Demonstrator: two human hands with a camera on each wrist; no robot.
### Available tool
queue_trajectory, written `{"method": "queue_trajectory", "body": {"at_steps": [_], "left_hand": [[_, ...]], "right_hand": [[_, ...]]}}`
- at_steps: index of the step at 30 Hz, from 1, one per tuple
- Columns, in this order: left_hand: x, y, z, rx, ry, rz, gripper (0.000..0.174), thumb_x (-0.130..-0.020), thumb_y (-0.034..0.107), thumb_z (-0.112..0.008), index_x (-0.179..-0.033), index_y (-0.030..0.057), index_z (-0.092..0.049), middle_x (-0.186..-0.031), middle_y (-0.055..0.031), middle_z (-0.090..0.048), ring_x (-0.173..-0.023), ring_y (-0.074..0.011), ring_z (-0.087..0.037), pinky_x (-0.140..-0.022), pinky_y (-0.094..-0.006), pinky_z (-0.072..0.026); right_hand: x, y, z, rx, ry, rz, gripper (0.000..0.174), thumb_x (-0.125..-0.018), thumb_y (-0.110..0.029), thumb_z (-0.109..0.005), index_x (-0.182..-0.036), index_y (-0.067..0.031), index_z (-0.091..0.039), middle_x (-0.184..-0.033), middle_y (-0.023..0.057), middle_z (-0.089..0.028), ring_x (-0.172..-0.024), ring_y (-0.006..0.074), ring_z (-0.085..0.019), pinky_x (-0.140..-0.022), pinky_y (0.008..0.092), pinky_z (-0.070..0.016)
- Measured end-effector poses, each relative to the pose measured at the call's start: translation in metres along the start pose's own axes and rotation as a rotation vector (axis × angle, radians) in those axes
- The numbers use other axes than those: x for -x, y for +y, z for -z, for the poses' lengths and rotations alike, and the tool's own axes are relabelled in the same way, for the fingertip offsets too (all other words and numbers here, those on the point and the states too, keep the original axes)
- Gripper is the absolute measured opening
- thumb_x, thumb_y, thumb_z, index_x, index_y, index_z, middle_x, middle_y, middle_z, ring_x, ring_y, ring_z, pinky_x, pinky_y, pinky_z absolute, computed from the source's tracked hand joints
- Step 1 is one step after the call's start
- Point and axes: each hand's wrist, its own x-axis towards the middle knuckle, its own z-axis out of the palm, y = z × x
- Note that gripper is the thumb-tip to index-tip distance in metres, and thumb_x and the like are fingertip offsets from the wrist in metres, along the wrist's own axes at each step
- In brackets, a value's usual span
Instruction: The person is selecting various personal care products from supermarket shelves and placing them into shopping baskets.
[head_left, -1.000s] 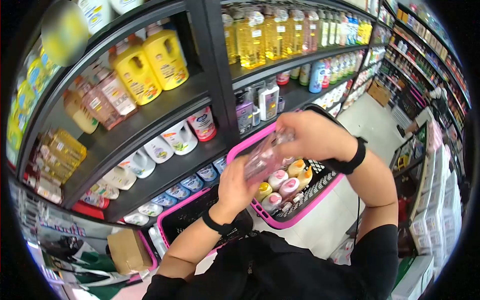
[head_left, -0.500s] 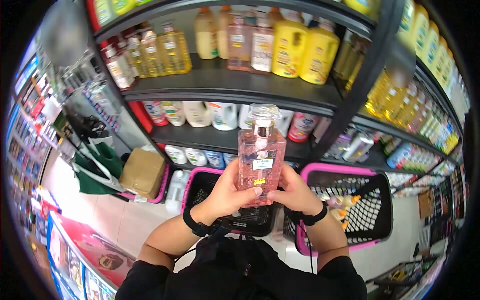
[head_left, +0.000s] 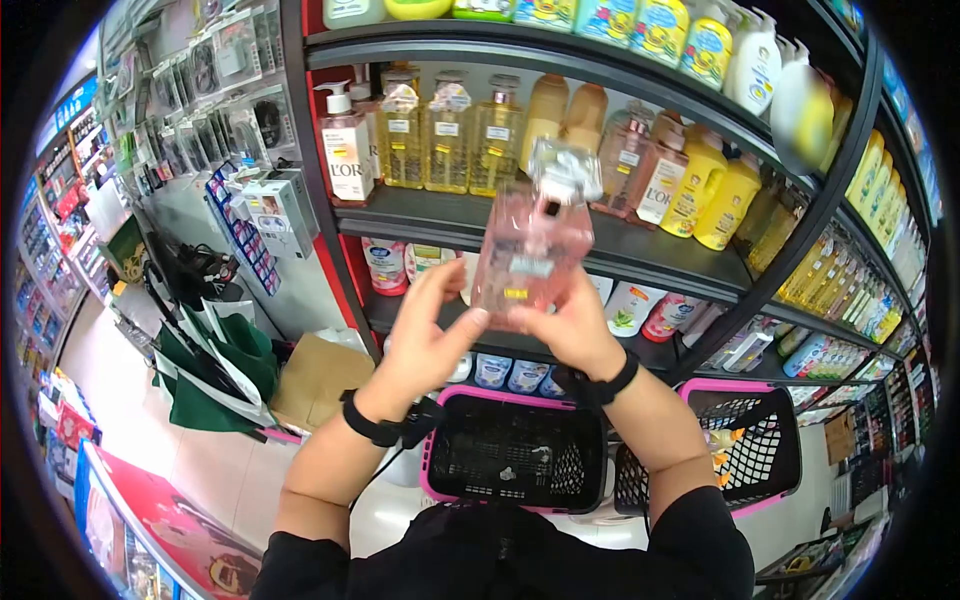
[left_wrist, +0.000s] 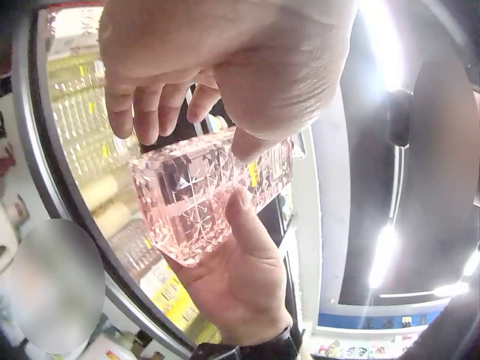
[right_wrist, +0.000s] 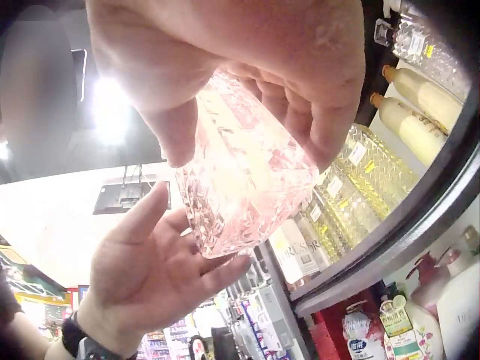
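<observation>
A pink faceted-glass bottle (head_left: 535, 245) with a clear cap is held up in front of the middle shelf, leaning slightly right in the head view. My right hand (head_left: 582, 330) grips its lower part, with thumb on one side and fingers on the other, as the right wrist view shows. Beside the bottle's lower left is my left hand (head_left: 420, 330), its fingers spread and its thumb tip close to the base. In the left wrist view the left hand (left_wrist: 225, 67) arches over the bottle (left_wrist: 202, 187), fingers loose. A yellow sticker shows on the bottle's front.
Yellow bottles (head_left: 448, 145) and L'OR pump bottles (head_left: 347, 155) stand on the middle shelf (head_left: 440, 215). Below me are a black basket (head_left: 515, 450) with a pink rim and another basket (head_left: 765, 450) holding bottles. A cardboard box (head_left: 325, 380) sits at left.
The bottle has gone from over the right basket to upright before me, then up toward the shelf. My left hand has loosened from it. The head view has turned left.
</observation>
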Motion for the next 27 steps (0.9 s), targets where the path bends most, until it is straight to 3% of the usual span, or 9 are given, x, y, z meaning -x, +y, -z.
{"method": "queue_trajectory", "body": {"at_steps": [3, 6, 10, 12, 13, 16, 27], "left_hand": [[-0.006, -0.054, 0.046, 0.061, 0.081, 0.107, 0.045, -0.090, 0.013, -0.070, -0.129, -0.0026, -0.054, -0.124, -0.0158, -0.056, -0.114, -0.0255, -0.059, -0.098, -0.0361, -0.0489], [-0.019, -0.078, 0.082, -0.033, 0.082, 0.208, 0.034, -0.091, 0.010, -0.068, -0.121, -0.0040, -0.060, -0.110, -0.0127, -0.062, -0.093, -0.0219, -0.065, -0.085, -0.0340, -0.0536], [-0.036, -0.124, 0.103, -0.132, 0.088, 0.226, 0.026, -0.091, 0.009, -0.066, -0.114, -0.0042, -0.065, -0.097, -0.0128, -0.065, -0.084, -0.0214, -0.066, -0.077, -0.0334, -0.0533], [-0.048, -0.135, 0.108, -0.170, 0.107, 0.210, 0.025, -0.092, 0.010, -0.066, -0.112, -0.0041, -0.066, -0.094, -0.0135, -0.065, -0.084, -0.0219, -0.066, -0.076, -0.0335, -0.0528], [-0.053, -0.146, 0.109, -0.250, 0.101, 0.203, 0.031, -0.093, 0.009, -0.065, -0.121, -0.0036, -0.062, -0.099, -0.0104, -0.068, -0.087, -0.0173, -0.065, -0.080, -0.0301, -0.0527], [-0.069, -0.155, 0.109, -0.211, 0.126, 0.190, 0.033, -0.093, 0.010, -0.065, -0.123, -0.0032, -0.062, -0.098, -0.0105, -0.068, -0.087, -0.0182, -0.066, -0.079, -0.0319, -0.0527], [-0.080, -0.175, 0.092, -0.351, 0.081, 0.226, 0.053, -0.088, 0.014, -0.066, -0.136, -0.0050, -0.052, -0.101, -0.0153, -0.062, -0.089, -0.0297, -0.063, -0.081, -0.0393, -0.0519]], "right_hand": [[-0.059, 0.022, -0.020, 0.070, 0.080, -0.017, 0.067, -0.080, -0.001, -0.076, -0.139, -0.0013, -0.043, -0.132, 0.0095, -0.058, -0.119, 0.0189, -0.059, -0.103, 0.0364, -0.0476], [-0.114, 0.047, -0.032, 0.113, 0.109, 0.070, 0.064, -0.080, 0.000, -0.076, -0.136, 0.0000, -0.045, -0.128, 0.0108, -0.061, -0.116, 0.0189, -0.061, -0.100, 0.0350, -0.0489], [-0.164, 0.084, -0.044, 0.238, 0.151, 0.022, 0.058, -0.081, 0.000, -0.076, -0.132, 0.0026, -0.047, -0.116, 0.0116, -0.066, -0.109, 0.0190, -0.064, -0.096, 0.0339, -0.0501], [-0.180, 0.099, -0.054, 0.216, 0.162, 0.020, 0.058, -0.081, -0.002, -0.076, -0.132, 0.0033, -0.047, -0.119, 0.0129, -0.065, -0.110, 0.0202, -0.064, -0.096, 0.0345, -0.0501], [-0.187, 0.109, -0.057, 0.212, 0.164, 0.025, 0.059, -0.081, -0.002, -0.076, -0.132, 0.0034, -0.046, -0.120, 0.0135, -0.064, -0.110, 0.0203, -0.064, -0.097, 0.0346, -0.0501], [-0.203, 0.126, -0.060, 0.305, 0.157, 0.017, 0.063, -0.082, -0.002, -0.075, -0.136, 0.0038, -0.044, -0.124, 0.0160, -0.063, -0.114, 0.0220, -0.063, -0.099, 0.0357, -0.0489], [-0.213, 0.149, -0.054, 0.271, 0.077, -0.045, 0.072, -0.086, -0.010, -0.075, -0.144, 0.0040, -0.035, -0.131, 0.0174, -0.060, -0.118, 0.0239, -0.061, -0.103, 0.0359, -0.0471]]}}
